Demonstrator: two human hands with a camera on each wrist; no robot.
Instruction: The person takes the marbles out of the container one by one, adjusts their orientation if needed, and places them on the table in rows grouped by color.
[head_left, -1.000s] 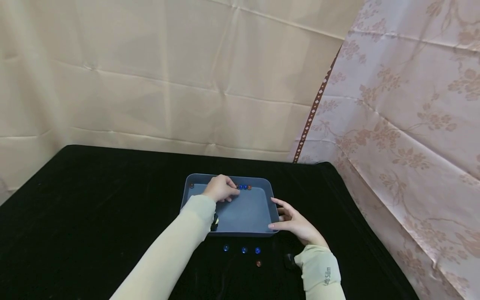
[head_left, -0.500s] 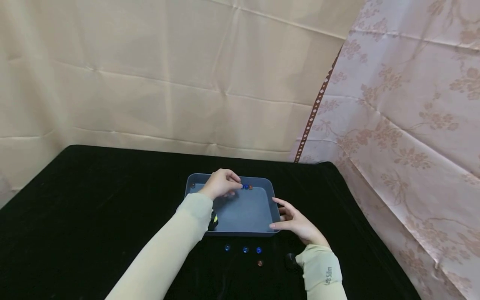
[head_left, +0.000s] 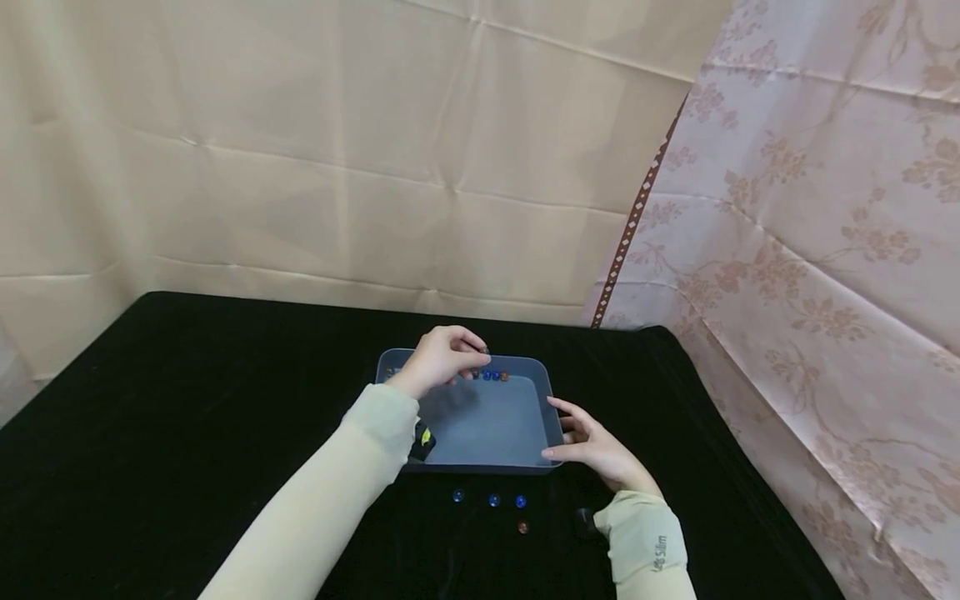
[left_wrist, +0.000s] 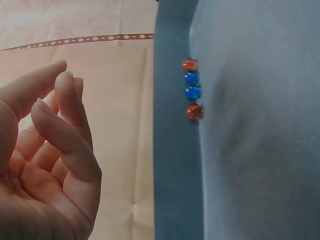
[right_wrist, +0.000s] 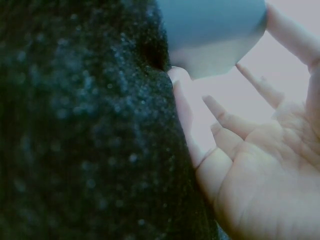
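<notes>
My left hand (head_left: 442,360) is raised over the far wall of a blue-grey tray (head_left: 495,429). Thumb and fingertips pinch together; in the head view a small dark round thing, apparently a brownish marble (head_left: 486,351), shows between them. The left wrist view hides it. Below lies a row of marbles along the tray's far wall: a brown marble (left_wrist: 194,111), set a little apart, two blue marbles (left_wrist: 192,91) and an orange marble (left_wrist: 189,64). My right hand (head_left: 600,450) rests at the tray's right side, spread fingers touching its edge and thumb at the near corner.
Another brown marble (head_left: 389,372) lies in the tray's far left corner. On the black cloth (head_left: 225,433) in front are blue marbles (head_left: 494,500) and one brown marble (head_left: 523,527). Curtains (head_left: 337,167) hang behind and to the right.
My left hand has lifted up and slightly rightward from the far wall, uncovering the left end of the marble row. The right hand stays at the tray's side.
</notes>
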